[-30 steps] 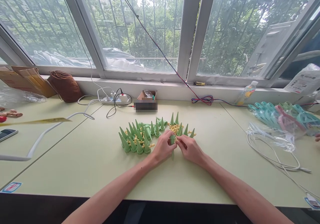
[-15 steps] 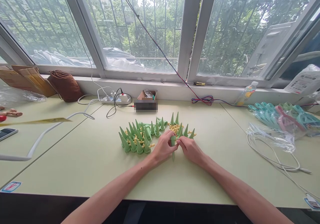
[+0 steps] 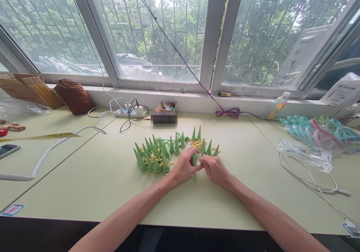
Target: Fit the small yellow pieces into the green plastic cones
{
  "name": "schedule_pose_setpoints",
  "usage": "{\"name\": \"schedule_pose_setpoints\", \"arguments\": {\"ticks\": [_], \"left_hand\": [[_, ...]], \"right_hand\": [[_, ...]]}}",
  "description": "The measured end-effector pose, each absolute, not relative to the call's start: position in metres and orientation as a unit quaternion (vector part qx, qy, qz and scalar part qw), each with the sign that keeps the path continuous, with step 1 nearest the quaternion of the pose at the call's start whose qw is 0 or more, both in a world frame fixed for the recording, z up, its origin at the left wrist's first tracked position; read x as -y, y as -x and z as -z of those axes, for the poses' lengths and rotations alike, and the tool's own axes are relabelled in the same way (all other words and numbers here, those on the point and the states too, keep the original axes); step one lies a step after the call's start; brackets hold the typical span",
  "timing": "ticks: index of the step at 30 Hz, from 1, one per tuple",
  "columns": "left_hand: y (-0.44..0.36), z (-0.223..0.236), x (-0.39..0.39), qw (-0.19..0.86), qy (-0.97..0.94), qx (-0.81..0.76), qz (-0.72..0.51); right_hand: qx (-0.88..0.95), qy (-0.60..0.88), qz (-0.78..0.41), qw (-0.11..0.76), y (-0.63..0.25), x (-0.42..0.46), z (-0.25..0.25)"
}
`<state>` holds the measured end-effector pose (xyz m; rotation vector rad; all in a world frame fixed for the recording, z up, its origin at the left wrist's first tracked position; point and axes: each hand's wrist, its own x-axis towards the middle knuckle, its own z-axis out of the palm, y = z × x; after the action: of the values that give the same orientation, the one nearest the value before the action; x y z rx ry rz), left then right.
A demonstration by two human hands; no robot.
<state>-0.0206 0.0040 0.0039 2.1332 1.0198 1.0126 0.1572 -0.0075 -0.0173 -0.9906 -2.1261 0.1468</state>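
My left hand (image 3: 184, 165) is closed around a green plastic cone (image 3: 194, 177), which points tip down just above or at the table. Beside it, the fingers of my right hand (image 3: 216, 168) are pinched together close to the cone's side. Whatever they grip is hidden. Several matching green cones (image 3: 150, 165) stand tip up in a cluster left of my hands, with small yellow pieces among them. More yellow pieces (image 3: 196, 143) lie in a pile just beyond my hands, and a few upright cones (image 3: 199, 132) surround that pile.
A small open cardboard box (image 3: 161, 107) and a power strip (image 3: 121, 112) with cables sit at the back. On the right are a coiled white cable (image 3: 306, 180), bagged teal and pink plastic items (image 3: 323, 134) and a bottle (image 3: 278, 105). A brown pouch (image 3: 73, 96) stands back left.
The cone's tip has shifted slightly downward and left. My right fingers have curled in a little more beside the cone. The other cones and the yellow pile look unchanged.
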Motion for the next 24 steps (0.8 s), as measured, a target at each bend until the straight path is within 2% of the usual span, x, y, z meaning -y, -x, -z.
{"name": "schedule_pose_setpoints", "arguments": {"ticks": [18, 24], "left_hand": [[0.0261, 0.0027, -0.0112, 0.317, -0.796, -0.357, -0.372], [0.0268, 0.0034, -0.0106, 0.299, -0.803, -0.361, -0.368]], "right_hand": [[0.831, 0.399, -0.098, 0.375, -0.1574, 0.0082, 0.0176], [0.824, 0.394, -0.107, 0.393, -0.1570, 0.0076, 0.0190]]}}
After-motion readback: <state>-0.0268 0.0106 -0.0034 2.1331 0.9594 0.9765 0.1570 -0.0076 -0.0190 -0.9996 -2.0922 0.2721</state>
